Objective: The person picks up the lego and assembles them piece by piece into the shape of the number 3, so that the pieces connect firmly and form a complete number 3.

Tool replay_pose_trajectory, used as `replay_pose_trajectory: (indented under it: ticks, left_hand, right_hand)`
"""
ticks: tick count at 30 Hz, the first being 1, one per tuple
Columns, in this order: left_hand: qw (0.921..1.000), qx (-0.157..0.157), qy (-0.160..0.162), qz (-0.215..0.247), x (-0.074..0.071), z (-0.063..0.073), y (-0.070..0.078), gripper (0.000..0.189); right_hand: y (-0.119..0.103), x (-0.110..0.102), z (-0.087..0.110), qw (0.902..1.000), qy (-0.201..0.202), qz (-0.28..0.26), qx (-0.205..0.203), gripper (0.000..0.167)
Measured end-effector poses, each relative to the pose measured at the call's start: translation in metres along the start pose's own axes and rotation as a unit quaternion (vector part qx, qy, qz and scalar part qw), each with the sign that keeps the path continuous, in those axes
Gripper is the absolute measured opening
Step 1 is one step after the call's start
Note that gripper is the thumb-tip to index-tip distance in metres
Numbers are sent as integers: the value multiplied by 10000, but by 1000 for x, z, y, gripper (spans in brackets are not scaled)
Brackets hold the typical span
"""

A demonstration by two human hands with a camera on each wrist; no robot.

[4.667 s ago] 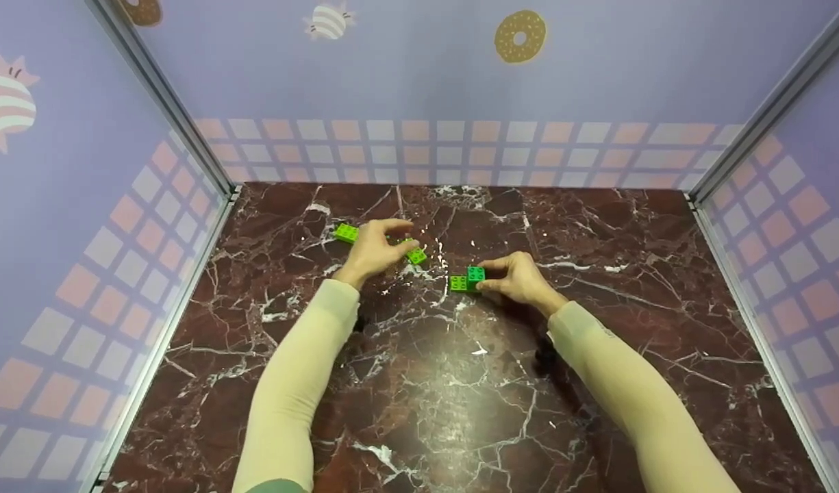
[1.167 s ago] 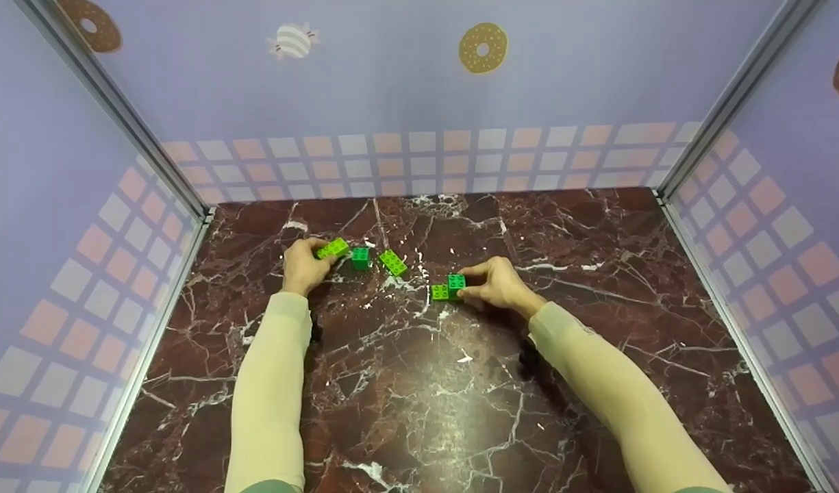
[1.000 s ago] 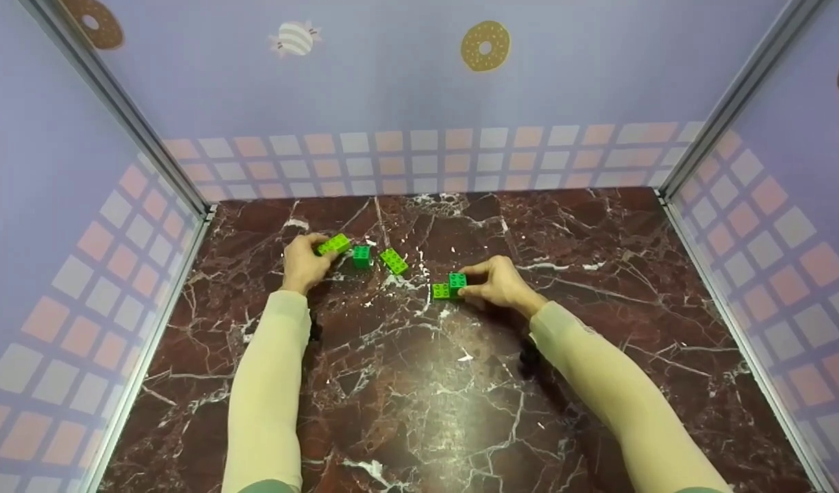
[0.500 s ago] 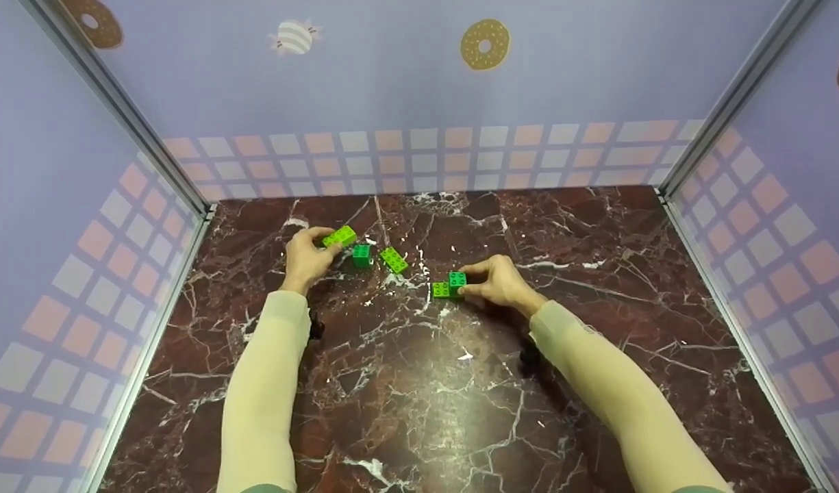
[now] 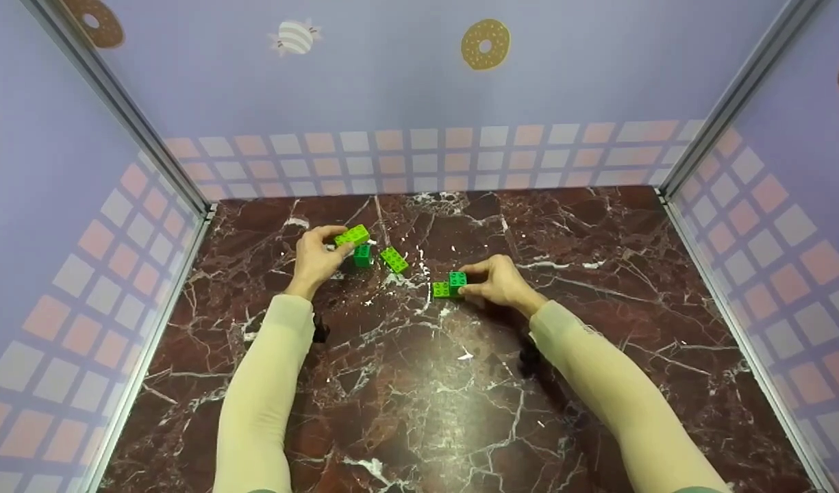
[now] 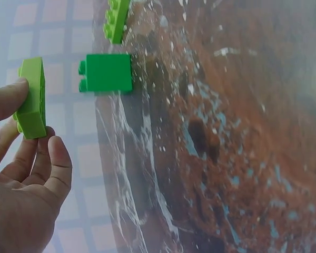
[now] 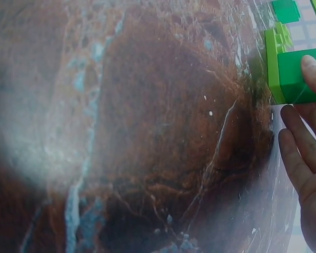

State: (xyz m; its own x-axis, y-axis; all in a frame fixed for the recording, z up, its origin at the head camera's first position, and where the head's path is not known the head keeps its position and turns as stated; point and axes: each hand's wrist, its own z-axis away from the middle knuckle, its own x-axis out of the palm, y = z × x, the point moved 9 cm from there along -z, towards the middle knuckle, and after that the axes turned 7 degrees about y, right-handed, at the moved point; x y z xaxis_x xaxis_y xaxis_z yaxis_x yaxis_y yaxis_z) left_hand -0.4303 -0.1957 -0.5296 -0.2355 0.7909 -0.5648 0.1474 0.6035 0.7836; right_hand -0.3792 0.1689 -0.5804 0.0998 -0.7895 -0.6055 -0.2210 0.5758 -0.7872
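Note:
A lime-green building block (image 5: 353, 235) with two rows of studs is pinched between the thumb and fingers of my left hand (image 5: 317, 259), raised off the tabletop. Just beneath and beside it, a darker green block (image 5: 362, 256) stands on the table; the left wrist view shows a gap between the two. My right hand (image 5: 503, 282) pinches another dark green block (image 5: 457, 279). That block sits on the right part of a flat lime block (image 5: 440, 289), whose left studs stay bare. In the right wrist view, the right thumb presses the dark green block's side (image 7: 297, 79).
A second flat lime block (image 5: 394, 260) lies at a slant on the table between the hands. The tabletop (image 5: 419, 383) is dark red marble with white veins. Patterned lilac walls (image 5: 405, 82) enclose it at the back and both sides.
The left hand has let go of the slanted lime block area and picked up the other lime block, lifting it rightward toward the standing dark green block. The right hand keeps its hold.

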Motion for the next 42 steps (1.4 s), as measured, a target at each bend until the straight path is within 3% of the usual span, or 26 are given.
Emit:
replay_pose_trajectory:
  ticks: [12,14,15,18,21,22,26,42]
  left_hand:
    - [9988,352,-71,323,12,12,14,39]
    - [9981,320,-173,495,15,12,13,39]
    - [9964,377,-231,725,21,7,1,40]
    - [9948,398,-281,890,25,5,4,39]
    - [9934,460,-331,996,30,6,14,40]
    - [9948,412,-344,864,26,12,30,40]
    - [9947,444,-452,809,35,17,43,38]
    - [9889,841,-977,736,70,37,72,39]
  right_hand:
    - [1,1,-1,10000,-5,22,-89,41]
    - [1,1,-1,10000,10,6,-89,41]
    - [1,1,-1,10000,18,1,-98,41]
    - [0,0,0,9999,40,-23,-112,41]
    - [0,0,0,9999,62,-21,-132,41]
    - [0,0,1,9999,65,-19,-128,41]
    - [1,0,0,9999,56,-21,-89,41]
    - [2,1,-1,10000,20,67,1,43]
